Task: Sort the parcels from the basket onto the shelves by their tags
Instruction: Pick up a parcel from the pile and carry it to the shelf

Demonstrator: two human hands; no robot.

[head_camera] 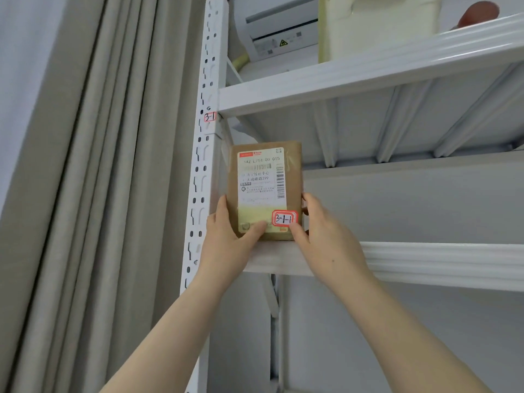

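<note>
While both hands clasp it, the parcel (263,191) stands upright between them, its lower edge at the front lip of the shelf (439,262).

Left hand (226,239): thumb laid across the parcel's lower front, fingers curled round the left edge, tips hidden behind.

Right hand (326,239): thumb pressed to the front just under the tag (285,218), fingers (307,199) hooked round the right edge, tips likewise hidden.

Whether the parcel's base rests on the shelf cannot be told; the hands cover it.

Parcel: flat, rectangular, brown paper under glossy tape. A white printed label (259,177) sits above the thumbs, its small print unreadable.

Tag: red-bordered, handwritten 3-1-1.

Post (202,171), just left of the left fingers: white perforated metal, bearing a small mark (210,117) reading 3-1, well above them.

Curtain (99,165), further left: beige, heavy folds.

High above the fingers, an upper shelf (368,75) carries a cream plastic container (377,26), cut off at the top. A red object (479,12) beside it is blurred.
</note>
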